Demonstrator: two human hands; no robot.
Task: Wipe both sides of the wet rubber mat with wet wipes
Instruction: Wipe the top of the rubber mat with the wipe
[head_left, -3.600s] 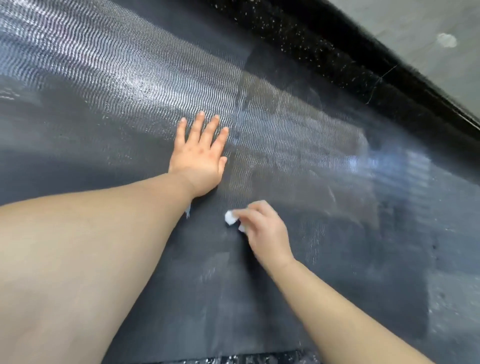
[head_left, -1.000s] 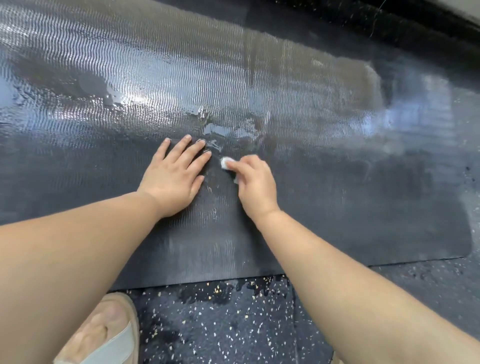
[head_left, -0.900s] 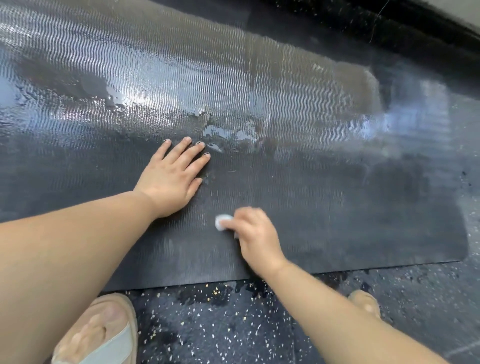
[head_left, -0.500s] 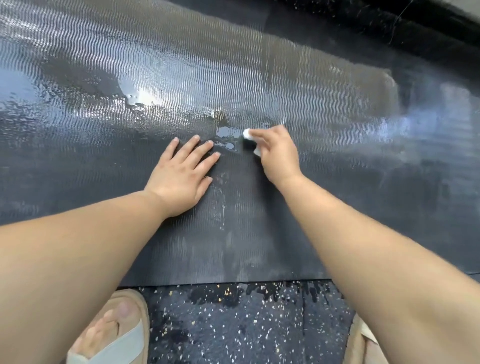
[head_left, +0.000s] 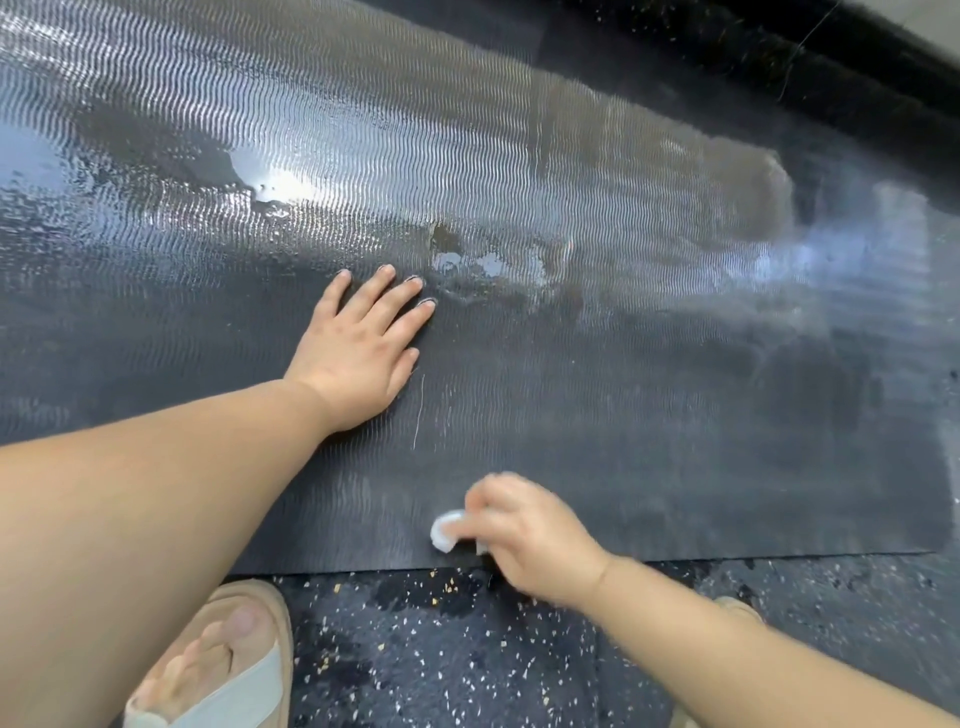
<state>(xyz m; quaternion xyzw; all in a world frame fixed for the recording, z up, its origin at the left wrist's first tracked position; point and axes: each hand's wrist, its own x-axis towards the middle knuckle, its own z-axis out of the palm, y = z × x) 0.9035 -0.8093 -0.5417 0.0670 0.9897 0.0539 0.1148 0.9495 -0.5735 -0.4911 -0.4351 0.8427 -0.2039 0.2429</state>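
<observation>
Head view: my left hand (head_left: 358, 353) lies flat, fingers spread wide, mid-frame on the rubber mat (head_left: 649, 405) that fills the upper frame. Lower centre, my blurred right hand (head_left: 530, 540) pinches 1 wet wipe (head_left: 444, 532) against the mat's near edge.

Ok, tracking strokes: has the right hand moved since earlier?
Yes, the right hand came back from the puddle to the near edge of the rubber mat.

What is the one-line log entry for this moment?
left hand: flat on mat | right hand: grips wipe near mat's near edge, blurred | puddle: just beyond left fingertips
</observation>
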